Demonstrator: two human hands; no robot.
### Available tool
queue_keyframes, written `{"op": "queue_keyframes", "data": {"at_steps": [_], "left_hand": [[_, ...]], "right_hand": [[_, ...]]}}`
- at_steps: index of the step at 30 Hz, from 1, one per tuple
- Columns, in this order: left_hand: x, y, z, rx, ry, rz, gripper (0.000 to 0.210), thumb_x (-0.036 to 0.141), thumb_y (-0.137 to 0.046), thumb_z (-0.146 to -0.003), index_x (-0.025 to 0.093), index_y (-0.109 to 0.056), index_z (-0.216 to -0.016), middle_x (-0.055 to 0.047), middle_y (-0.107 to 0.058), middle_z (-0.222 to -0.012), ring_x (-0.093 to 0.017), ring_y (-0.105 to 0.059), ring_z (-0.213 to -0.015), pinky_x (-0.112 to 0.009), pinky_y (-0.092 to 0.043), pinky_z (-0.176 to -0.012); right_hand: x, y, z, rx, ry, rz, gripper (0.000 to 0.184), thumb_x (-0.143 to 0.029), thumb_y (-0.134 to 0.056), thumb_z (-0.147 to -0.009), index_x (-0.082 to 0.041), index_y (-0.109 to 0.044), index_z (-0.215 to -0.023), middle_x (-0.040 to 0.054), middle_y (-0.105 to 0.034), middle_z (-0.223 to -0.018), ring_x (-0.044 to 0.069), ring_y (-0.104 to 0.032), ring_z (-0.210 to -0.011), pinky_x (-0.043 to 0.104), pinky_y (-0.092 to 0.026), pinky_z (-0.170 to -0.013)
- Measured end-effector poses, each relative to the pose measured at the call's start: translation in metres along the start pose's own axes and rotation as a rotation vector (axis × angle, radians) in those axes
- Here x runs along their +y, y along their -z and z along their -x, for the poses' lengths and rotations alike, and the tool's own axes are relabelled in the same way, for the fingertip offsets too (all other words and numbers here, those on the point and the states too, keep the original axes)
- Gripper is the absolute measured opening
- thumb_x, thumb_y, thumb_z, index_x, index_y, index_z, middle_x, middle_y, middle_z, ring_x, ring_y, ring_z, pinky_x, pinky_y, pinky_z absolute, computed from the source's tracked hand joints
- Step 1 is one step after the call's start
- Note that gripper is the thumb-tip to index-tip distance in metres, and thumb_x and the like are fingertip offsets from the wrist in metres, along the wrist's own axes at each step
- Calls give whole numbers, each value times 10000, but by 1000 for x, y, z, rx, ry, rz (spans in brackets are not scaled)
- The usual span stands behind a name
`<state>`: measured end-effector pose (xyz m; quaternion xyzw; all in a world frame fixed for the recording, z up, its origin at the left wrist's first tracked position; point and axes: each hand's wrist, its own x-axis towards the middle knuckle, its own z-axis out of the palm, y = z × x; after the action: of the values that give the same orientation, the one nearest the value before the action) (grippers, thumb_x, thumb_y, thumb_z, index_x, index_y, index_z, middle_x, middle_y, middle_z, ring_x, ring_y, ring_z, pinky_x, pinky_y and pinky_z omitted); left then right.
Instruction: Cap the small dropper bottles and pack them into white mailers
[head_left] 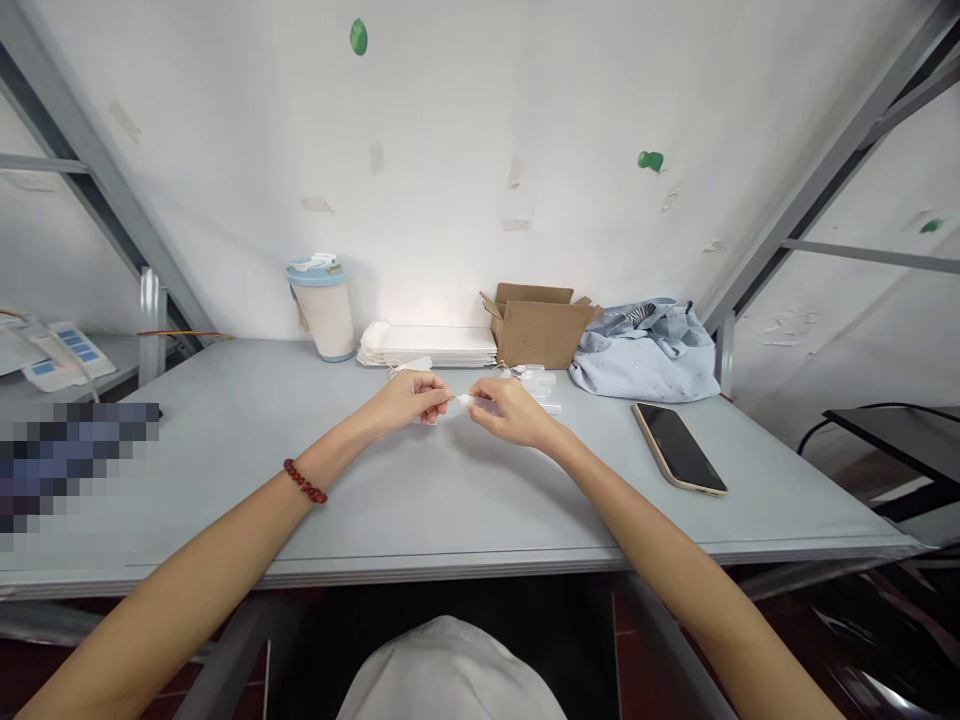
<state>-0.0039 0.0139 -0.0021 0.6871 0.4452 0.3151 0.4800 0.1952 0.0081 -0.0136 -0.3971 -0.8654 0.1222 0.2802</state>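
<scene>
Grey table (480,500) before a white wall (450,120). In front of the cardboard box (544,335), leftward, the right hand (511,408), fingertips closed, pinches a small white piece (463,401); whether the left hand (409,402), fingers bunched, grips it cannot be told.

Dark-red beaded bracelet (304,484), left forearm (225,555); whitish garment (450,675), perhaps shirt.

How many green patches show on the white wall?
3: one patch high, left of centre; another patch above the blue cloth; a third patch near the right edge.
</scene>
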Motion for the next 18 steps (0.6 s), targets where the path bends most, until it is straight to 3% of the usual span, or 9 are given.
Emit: {"op": "queue_keyframes", "data": {"at_steps": [18], "left_hand": [[-2,-5,0,5,15,-16,184,325,-590,-741,163,-581,-654,11,-583,-615,-97,-511,-520,-235,-407,-533]], "right_hand": [[-1,-1,1,-21,4,55,118,-227,-489,-825,-146,-572,-801,35,-582,-720,127,-460,-630,243,-317,-606]]}}
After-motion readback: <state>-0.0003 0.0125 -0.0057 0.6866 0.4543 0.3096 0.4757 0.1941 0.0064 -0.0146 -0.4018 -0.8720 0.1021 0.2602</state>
